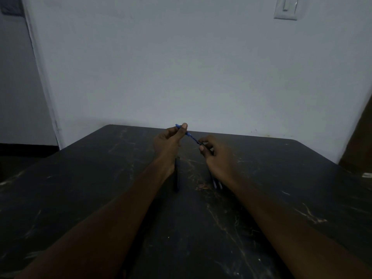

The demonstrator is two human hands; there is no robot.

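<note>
A thin blue pen (191, 137) is held above the far part of a dark marbled table (281, 198). My left hand (171, 140) pinches its upper left end between thumb and fingers. My right hand (214, 153) pinches the lower right end with thumb and forefinger, its other fingers curled. Both forearms stretch out over the table. A dark pen (176, 176) lies on the table under my left wrist. Two more blue-tipped pens (217, 183) lie partly hidden under my right wrist.
A pale wall (181, 67) stands just behind the table's far edge, with a light switch (285, 7) at the upper right. A brown panel (360, 141) rises at the right. A small pale object (366, 175) sits at the table's right edge.
</note>
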